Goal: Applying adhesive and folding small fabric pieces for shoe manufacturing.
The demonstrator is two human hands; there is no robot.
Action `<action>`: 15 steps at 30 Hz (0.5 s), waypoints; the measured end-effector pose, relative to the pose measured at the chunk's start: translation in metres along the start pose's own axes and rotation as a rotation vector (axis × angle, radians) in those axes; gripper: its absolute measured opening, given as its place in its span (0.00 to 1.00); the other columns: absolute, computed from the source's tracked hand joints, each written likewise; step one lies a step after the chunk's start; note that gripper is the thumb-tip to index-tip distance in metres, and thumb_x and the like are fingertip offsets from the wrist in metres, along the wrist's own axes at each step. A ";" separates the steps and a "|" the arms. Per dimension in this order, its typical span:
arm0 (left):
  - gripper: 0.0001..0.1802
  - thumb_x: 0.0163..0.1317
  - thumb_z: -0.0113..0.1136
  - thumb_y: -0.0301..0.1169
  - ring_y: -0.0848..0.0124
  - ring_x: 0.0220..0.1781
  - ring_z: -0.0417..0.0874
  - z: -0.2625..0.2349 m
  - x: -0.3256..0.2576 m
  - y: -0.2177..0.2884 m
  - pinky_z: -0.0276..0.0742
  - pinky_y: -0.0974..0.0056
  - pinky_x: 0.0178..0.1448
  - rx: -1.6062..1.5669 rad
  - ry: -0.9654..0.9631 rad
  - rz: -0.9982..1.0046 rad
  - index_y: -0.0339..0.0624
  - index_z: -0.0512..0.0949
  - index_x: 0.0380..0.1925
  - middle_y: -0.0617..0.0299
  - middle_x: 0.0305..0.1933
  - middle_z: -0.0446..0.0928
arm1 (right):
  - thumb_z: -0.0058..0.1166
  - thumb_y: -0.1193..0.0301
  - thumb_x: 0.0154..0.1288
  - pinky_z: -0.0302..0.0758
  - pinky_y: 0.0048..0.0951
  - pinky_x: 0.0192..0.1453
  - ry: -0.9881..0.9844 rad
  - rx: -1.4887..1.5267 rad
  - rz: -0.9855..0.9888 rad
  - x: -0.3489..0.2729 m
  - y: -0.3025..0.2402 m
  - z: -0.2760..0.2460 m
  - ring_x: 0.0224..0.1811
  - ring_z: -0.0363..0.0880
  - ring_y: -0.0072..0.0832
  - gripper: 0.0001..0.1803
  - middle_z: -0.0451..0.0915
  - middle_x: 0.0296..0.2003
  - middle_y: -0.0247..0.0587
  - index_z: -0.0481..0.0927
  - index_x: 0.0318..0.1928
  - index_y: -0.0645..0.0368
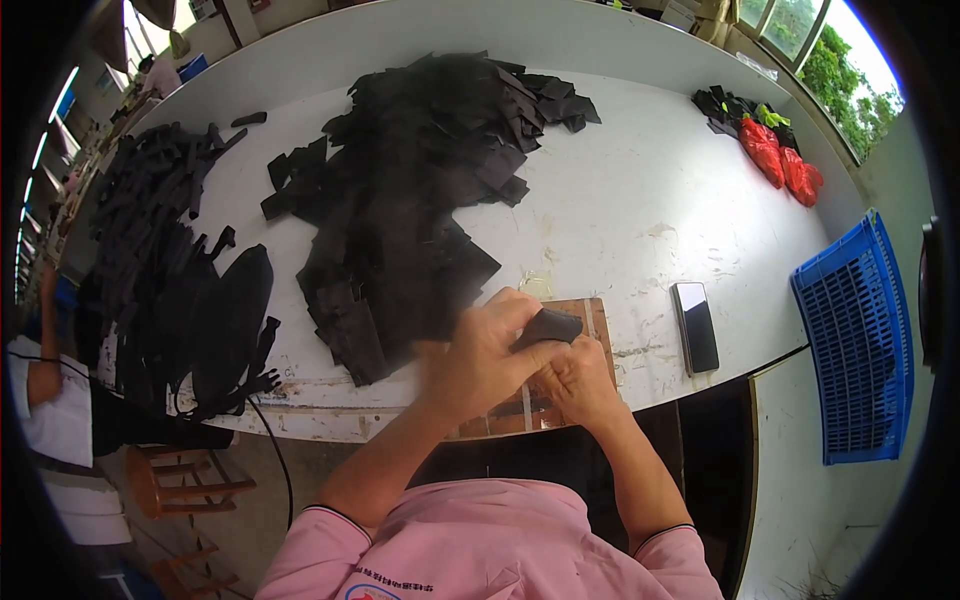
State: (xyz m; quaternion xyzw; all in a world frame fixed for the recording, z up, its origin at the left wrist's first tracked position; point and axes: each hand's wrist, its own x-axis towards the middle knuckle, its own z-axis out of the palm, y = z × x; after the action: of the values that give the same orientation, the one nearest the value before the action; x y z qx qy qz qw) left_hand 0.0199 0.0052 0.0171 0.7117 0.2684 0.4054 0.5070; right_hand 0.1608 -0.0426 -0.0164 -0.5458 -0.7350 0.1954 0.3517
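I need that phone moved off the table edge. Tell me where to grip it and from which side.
Grip the phone across its two long edges, near the middle, coming from above. It lies flat and screen-up on the white table, long axis running away from the person, with bare table on both long sides, so fingers likely fit there. The right hand is the nearer one.

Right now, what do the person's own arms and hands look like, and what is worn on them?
Both hands, left hand and right hand, are bare: no gloves or visible rings. Forearms are bare too. Short pink sleeves with dark-trimmed cuffs belong to a pink collared shirt.
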 end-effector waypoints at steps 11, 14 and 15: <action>0.07 0.58 0.55 0.32 0.66 0.43 0.72 -0.019 -0.005 -0.009 0.65 0.61 0.53 -0.982 0.255 0.065 0.39 0.74 0.32 0.57 0.37 0.75 | 0.52 0.67 0.56 0.68 0.37 0.26 -0.013 -0.249 -0.059 0.016 -0.020 -0.019 0.23 0.72 0.43 0.10 0.72 0.21 0.42 0.72 0.24 0.59; 0.07 0.57 0.55 0.32 0.66 0.42 0.72 -0.010 -0.008 -0.010 0.64 0.61 0.54 -0.987 0.217 0.013 0.39 0.74 0.32 0.59 0.35 0.75 | 0.49 0.64 0.59 0.69 0.39 0.26 -0.011 -0.194 -0.085 0.010 -0.006 -0.001 0.23 0.72 0.43 0.10 0.71 0.20 0.42 0.72 0.27 0.57; 0.07 0.57 0.55 0.32 0.67 0.42 0.72 -0.011 -0.008 -0.009 0.64 0.61 0.54 -0.945 0.217 -0.011 0.39 0.74 0.31 0.59 0.35 0.75 | 0.49 0.64 0.59 0.69 0.39 0.26 -0.011 -0.194 -0.088 0.010 -0.008 -0.002 0.23 0.72 0.43 0.10 0.71 0.20 0.42 0.72 0.27 0.57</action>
State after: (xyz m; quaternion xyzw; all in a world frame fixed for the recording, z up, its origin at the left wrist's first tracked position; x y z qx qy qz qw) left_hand 0.0066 0.0073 0.0080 0.3555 0.1100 0.5520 0.7462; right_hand 0.1556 -0.0359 -0.0068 -0.5435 -0.7755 0.1110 0.3014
